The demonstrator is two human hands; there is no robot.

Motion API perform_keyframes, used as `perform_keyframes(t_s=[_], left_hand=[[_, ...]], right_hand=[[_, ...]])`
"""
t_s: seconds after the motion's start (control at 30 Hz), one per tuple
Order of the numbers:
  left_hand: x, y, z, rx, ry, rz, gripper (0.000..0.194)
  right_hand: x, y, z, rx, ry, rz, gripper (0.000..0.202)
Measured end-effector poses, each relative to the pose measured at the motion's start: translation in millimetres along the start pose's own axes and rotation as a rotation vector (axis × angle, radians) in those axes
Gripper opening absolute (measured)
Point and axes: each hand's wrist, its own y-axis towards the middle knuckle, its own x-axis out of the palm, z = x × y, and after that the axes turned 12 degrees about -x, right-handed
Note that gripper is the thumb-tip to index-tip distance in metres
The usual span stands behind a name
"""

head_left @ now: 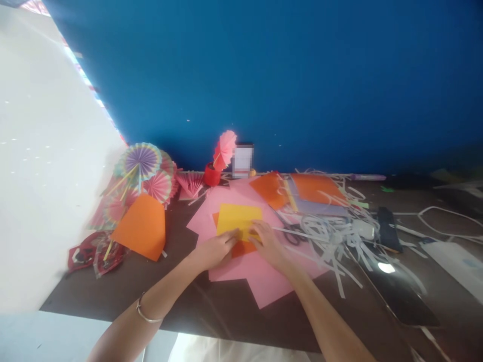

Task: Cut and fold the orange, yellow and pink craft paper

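Observation:
A yellow paper sheet (236, 217) lies over an orange sheet (243, 249), both on top of spread pink sheets (256, 279). At the lower left edge of the yellow paper, my left hand (219, 249) has its fingers drawn together on it. My right hand (267, 245) curls its fingers onto the right side of the same sheet, close to my left fingertips. My hands partly hide the lower edge of the yellow paper. Dark-handled scissors (294, 234) lie just right of my right hand, under white paper strips (328, 236).
Round folded paper fans (139, 163), an orange sheet (145, 229) and red packaging (86, 251) are on the left. Behind stands a red tape roll (212, 175) with a pink fan. To the right lie orange sheets (320, 188) and a dark tablet-like device (400, 291). A blue wall (264, 75) rises behind.

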Motion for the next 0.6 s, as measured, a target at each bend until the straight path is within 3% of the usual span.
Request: perform_keyframes(t_s=[0.3,0.4,0.5,0.6], left_hand=[[-6.2,2,6,-0.022,-0.078,0.023,0.033],[-7.2,3,9,-0.084,-0.159,0.015,0.029],[-4.4,3,11,-0.141,-0.2,0.03,0.029],[-2.5,2,12,-0.145,-0.222,0.046,0.031]], right_hand=[[-26,-16,18,-0.011,-0.155,-0.129,0.048],[-33,-9,11,-0.065,-0.193,-0.093,0.042],[-30,2,-3,-0.164,-0.231,-0.066,0.023],[-22,10,-19,-0.302,-0.27,-0.198,0.019]])
